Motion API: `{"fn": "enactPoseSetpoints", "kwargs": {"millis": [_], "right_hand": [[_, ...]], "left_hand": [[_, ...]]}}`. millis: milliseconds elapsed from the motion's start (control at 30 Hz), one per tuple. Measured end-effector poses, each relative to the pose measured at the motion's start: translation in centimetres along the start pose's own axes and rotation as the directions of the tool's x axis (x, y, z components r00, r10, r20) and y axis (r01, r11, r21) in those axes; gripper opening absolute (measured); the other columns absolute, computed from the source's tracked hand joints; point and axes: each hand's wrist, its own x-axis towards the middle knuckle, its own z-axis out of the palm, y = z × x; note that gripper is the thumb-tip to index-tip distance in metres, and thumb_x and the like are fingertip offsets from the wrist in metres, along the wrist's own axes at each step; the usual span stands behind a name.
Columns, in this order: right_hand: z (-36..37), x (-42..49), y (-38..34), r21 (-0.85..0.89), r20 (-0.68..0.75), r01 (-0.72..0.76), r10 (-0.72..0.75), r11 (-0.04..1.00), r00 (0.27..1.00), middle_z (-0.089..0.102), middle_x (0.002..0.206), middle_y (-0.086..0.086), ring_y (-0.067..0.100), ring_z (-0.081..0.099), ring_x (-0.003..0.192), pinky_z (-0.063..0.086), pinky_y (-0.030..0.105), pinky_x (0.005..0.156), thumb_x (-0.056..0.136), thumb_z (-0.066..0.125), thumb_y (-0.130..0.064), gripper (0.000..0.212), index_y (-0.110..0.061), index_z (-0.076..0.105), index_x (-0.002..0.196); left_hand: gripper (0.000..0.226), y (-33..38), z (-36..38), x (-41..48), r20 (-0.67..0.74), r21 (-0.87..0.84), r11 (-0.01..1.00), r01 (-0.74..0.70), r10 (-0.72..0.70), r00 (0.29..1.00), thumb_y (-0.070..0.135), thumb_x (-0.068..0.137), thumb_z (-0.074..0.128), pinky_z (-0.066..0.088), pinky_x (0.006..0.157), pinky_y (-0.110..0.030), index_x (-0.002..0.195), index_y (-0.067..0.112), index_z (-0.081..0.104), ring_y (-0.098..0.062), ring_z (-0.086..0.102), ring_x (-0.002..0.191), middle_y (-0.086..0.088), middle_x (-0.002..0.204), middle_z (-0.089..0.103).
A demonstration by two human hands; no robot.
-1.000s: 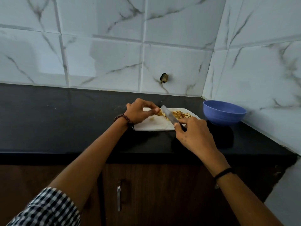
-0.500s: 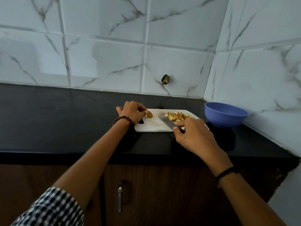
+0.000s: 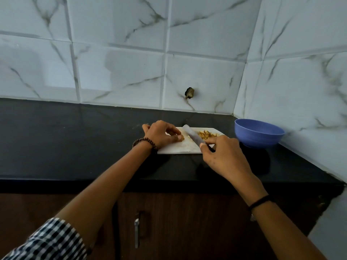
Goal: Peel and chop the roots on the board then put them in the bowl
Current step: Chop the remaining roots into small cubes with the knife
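Observation:
A white cutting board (image 3: 180, 149) lies on the black counter. My left hand (image 3: 161, 134) pinches a small yellow-brown root piece (image 3: 182, 138) down on the board's left part. My right hand (image 3: 223, 156) grips a knife (image 3: 193, 136) by its handle; the blade points up and left, hovering just right of the root piece. A pile of chopped root pieces (image 3: 208, 135) sits at the board's far right corner. The blue bowl (image 3: 258, 135) stands to the right of the board; its inside is hidden from here.
The black counter (image 3: 75, 139) runs left from the board, with marble-tiled walls behind and to the right. A dark stub (image 3: 189, 93) sticks out of the back wall. Brown cabinet doors with a metal handle (image 3: 137, 231) lie below the counter edge.
My left hand brought the root piece from the board's left edge back toward the middle and set it down. The knife blade lifted and swung left toward it.

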Motion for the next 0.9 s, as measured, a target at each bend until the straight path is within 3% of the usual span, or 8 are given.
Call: {"fn": "enactPoseSetpoints", "kwargs": {"millis": [167, 400, 533, 633, 800, 900], "right_hand": [[0.9, 0.2, -0.4, 0.027, 0.026, -0.007, 0.007, 1.000, 1.000, 0.064, 0.090, 0.002, 0.008, 0.058, 0.073, 0.051, 0.025, 0.063, 0.098, 0.056, -0.036, 0.025, -0.019, 0.070, 0.110], [2.3, 1.8, -0.8, 0.016, 0.031, -0.037, 0.037, 0.999, 0.999, 0.065, 0.096, 0.006, 0.012, 0.058, 0.077, 0.047, 0.027, 0.065, 0.097, 0.054, -0.035, 0.028, -0.016, 0.070, 0.108], [2.8, 2.9, -0.9, -0.023, 0.030, -0.046, 0.047, 0.999, 0.998, 0.057, 0.083, 0.005, 0.019, 0.055, 0.077, 0.043, 0.031, 0.062, 0.096, 0.053, -0.036, 0.029, -0.012, 0.068, 0.101], [2.8, 3.7, -1.5, -0.011, 0.062, -0.060, 0.060, 0.998, 0.996, 0.053, 0.079, 0.004, 0.024, 0.055, 0.072, 0.051, 0.034, 0.062, 0.096, 0.053, -0.032, 0.026, -0.009, 0.064, 0.094], [2.6, 4.9, -1.7, -0.012, 0.118, -0.064, 0.065, 0.998, 0.991, 0.059, 0.075, 0.006, 0.019, 0.055, 0.052, 0.039, 0.023, 0.045, 0.096, 0.054, -0.032, 0.029, -0.006, 0.064, 0.086], [2.0, 4.3, -1.5, -0.027, 0.154, -0.057, 0.061, 0.998, 0.986, 0.057, 0.072, 0.005, 0.017, 0.055, 0.048, 0.038, 0.021, 0.039, 0.097, 0.054, -0.034, 0.032, -0.007, 0.066, 0.086]], "left_hand": [[0.023, 0.3, 0.1, 0.0, 0.018, -0.017, 1.000, 0.014, -0.013, 1.000, 0.057, 0.078, 0.069, 0.021, 0.085, -0.037, 0.095, 0.041, 0.074, -0.002, 0.051, 0.101, 0.020, 0.099, 0.070], [0.019, 0.7, 0.1, 0.1, -0.008, -0.035, 0.998, 0.057, -0.058, 0.998, 0.052, 0.077, 0.072, 0.020, 0.085, -0.036, 0.092, 0.039, 0.076, -0.002, 0.044, 0.092, 0.021, 0.090, 0.067], [0.019, 0.7, 0.0, 0.4, 0.022, -0.059, 0.997, 0.059, -0.058, 0.998, 0.051, 0.077, 0.072, 0.021, 0.094, -0.038, 0.091, 0.039, 0.077, -0.001, 0.041, 0.092, 0.023, 0.083, 0.062], [0.017, 0.6, 0.0, 0.7, 0.032, -0.062, 0.996, 0.058, -0.056, 0.998, 0.050, 0.078, 0.073, 0.021, 0.089, -0.036, 0.090, 0.038, 0.077, -0.002, 0.045, 0.094, 0.023, 0.081, 0.064], [0.019, 0.5, 0.2, 0.8, 0.032, -0.050, 0.997, 0.052, -0.051, 0.998, 0.049, 0.077, 0.074, 0.019, 0.087, -0.035, 0.090, 0.036, 0.078, -0.001, 0.047, 0.093, 0.024, 0.078, 0.062], [0.020, 0.4, 0.4, 0.8, 0.017, -0.036, 0.998, 0.047, -0.047, 0.999, 0.051, 0.077, 0.073, 0.019, 0.090, -0.036, 0.090, 0.036, 0.078, -0.001, 0.049, 0.095, 0.022, 0.087, 0.069]]}}
